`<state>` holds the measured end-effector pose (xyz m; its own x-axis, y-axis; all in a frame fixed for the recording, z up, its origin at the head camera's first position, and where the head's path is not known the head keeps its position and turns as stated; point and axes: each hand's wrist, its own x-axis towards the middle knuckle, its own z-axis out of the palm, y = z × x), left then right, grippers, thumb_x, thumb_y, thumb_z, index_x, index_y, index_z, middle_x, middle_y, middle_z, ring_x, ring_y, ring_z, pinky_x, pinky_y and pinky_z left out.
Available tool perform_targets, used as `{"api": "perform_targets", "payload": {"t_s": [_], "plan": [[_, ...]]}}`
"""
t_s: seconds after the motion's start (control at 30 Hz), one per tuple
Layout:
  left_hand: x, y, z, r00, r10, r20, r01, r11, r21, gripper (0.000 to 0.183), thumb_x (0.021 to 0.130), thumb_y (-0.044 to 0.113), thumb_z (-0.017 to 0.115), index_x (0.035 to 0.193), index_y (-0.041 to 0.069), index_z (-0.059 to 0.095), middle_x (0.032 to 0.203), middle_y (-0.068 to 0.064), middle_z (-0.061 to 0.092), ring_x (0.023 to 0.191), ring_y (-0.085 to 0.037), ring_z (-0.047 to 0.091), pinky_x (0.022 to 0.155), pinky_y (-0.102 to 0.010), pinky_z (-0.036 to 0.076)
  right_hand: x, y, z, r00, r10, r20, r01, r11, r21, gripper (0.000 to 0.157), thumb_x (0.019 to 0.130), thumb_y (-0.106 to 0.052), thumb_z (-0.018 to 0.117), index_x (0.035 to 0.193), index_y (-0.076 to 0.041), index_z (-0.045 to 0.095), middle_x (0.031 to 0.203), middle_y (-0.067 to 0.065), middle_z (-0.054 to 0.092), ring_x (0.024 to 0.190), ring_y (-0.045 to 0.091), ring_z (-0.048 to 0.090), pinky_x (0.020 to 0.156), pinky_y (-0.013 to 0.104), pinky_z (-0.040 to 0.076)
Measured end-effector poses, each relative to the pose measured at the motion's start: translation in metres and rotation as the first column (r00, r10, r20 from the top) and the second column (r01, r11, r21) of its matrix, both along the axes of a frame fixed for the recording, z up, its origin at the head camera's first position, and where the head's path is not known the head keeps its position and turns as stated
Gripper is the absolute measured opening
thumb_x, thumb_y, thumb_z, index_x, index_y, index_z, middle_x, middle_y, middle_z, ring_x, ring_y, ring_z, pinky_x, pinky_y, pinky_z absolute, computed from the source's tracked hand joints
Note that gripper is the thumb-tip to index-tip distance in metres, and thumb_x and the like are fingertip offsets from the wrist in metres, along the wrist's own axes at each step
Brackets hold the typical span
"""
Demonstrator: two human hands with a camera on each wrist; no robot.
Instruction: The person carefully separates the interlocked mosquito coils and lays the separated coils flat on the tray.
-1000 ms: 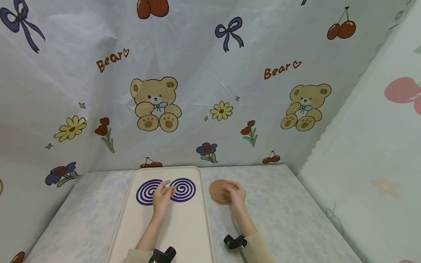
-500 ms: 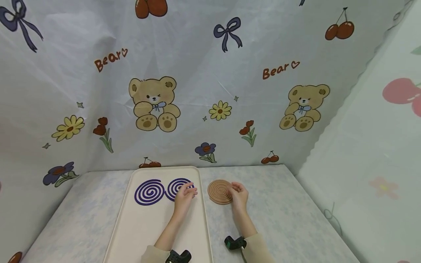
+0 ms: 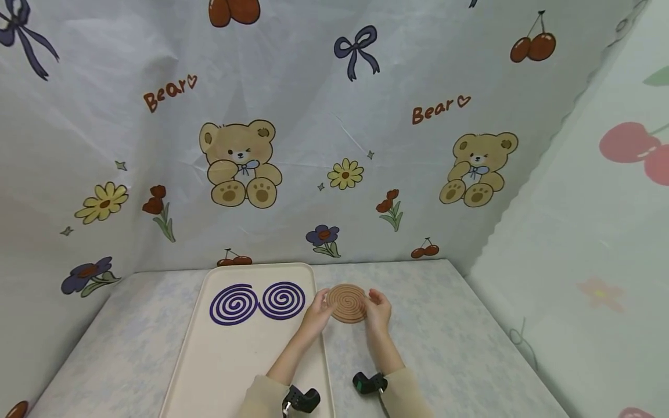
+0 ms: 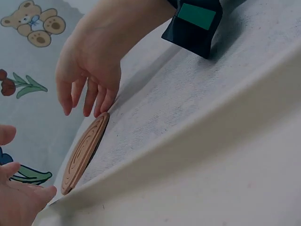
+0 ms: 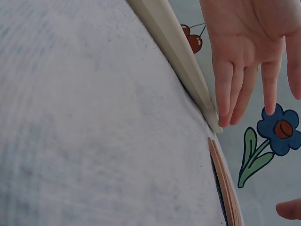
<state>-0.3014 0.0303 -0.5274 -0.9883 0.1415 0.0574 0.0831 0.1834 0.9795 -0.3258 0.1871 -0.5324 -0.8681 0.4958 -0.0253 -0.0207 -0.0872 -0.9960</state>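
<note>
The brown swirl (image 3: 347,303) is seen low in the frame, a bit right of the middle. It seems to be laid flat on the table (image 3: 444,348), just beside the right rim of the tray (image 3: 251,360). Its left edge is reached for by the left hand (image 3: 316,316), whose thumb and fingers are spread apart (whether it is touched there cannot be told). Its right edge is met, or nearly met, by the fingertips of the right hand (image 3: 378,312); those fingers are kept loose and mostly straight, and no grip is seen.

As for what is done, the left purple swirl (image 3: 233,303) and the right purple swirl (image 3: 283,300) are laid side by side at the top of the tray, with their edges touching or almost so. No hand is put on them. The brown swirl seems to be what is left: it is found outside the tray, and it looks not yet lifted.
</note>
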Motion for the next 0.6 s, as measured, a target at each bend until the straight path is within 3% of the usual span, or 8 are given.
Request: {"api": "perform_targets", "payload": {"t_s": [0.1, 0.23, 0.37, 0.47, 0.6], "plan": [[-0.003, 0.003, -0.002, 0.999, 0.005, 0.035, -0.005, 1.000, 0.015, 0.059, 0.095, 0.027, 0.054, 0.144, 0.004, 0.032, 0.149, -0.030, 0.031, 0.135, -0.051, 0.032, 0.110, -0.063, 0.029, 0.000, 0.001, -0.002, 0.999, 0.014, 0.033, -0.014, 1.000, 0.005, 0.043, 0.085, 0.005, 0.058, 0.126, 0.013, 0.049, 0.131, 0.033, 0.047, 0.122, 0.042, 0.049, 0.092, 0.025, 0.051], [-0.011, 0.007, -0.007, 0.999, 0.032, 0.042, -0.034, 0.999, 0.041, 0.059, 0.094, 0.025, 0.056, 0.143, 0.002, 0.033, 0.142, -0.033, 0.039, 0.130, -0.051, 0.038, 0.106, -0.062, 0.035, 0.000, 0.001, -0.001, 0.997, 0.035, 0.074, -0.040, 0.997, 0.061, 0.045, 0.086, 0.002, 0.056, 0.129, 0.012, 0.047, 0.133, 0.035, 0.046, 0.127, 0.045, 0.044, 0.107, 0.050, 0.041], [-0.018, 0.009, -0.010, 0.998, 0.041, 0.054, -0.045, 0.996, 0.077, 0.059, 0.094, 0.024, 0.057, 0.142, 0.000, 0.034, 0.143, -0.035, 0.037, 0.130, -0.048, 0.040, 0.107, -0.058, 0.037, 0.001, -0.001, 0.001, 0.994, 0.057, 0.095, -0.070, 0.988, 0.135, 0.046, 0.087, -0.002, 0.057, 0.129, 0.014, 0.048, 0.128, 0.037, 0.049, 0.122, 0.046, 0.048, 0.102, 0.047, 0.046], [-0.019, 0.010, -0.010, 0.997, 0.032, 0.069, -0.040, 0.993, 0.115, 0.060, 0.093, 0.023, 0.058, 0.143, 0.000, 0.033, 0.149, -0.033, 0.026, 0.136, -0.047, 0.033, 0.112, -0.057, 0.031, 0.001, 0.000, 0.000, 0.995, 0.042, 0.094, -0.058, 0.983, 0.174, 0.043, 0.085, -0.001, 0.059, 0.125, 0.014, 0.052, 0.122, 0.037, 0.054, 0.115, 0.045, 0.053, 0.094, 0.042, 0.052], [-0.018, 0.012, -0.009, 0.996, 0.030, 0.088, -0.045, 0.983, 0.176, 0.060, 0.092, 0.021, 0.060, 0.142, -0.001, 0.034, 0.150, -0.035, 0.023, 0.137, -0.047, 0.030, 0.112, -0.057, 0.031, 0.001, 0.002, 0.001, 0.996, 0.013, 0.085, -0.028, 0.984, 0.177, 0.041, 0.082, 0.001, 0.061, 0.121, 0.013, 0.055, 0.115, 0.033, 0.057, 0.108, 0.041, 0.057, 0.085, 0.032, 0.055]]}}
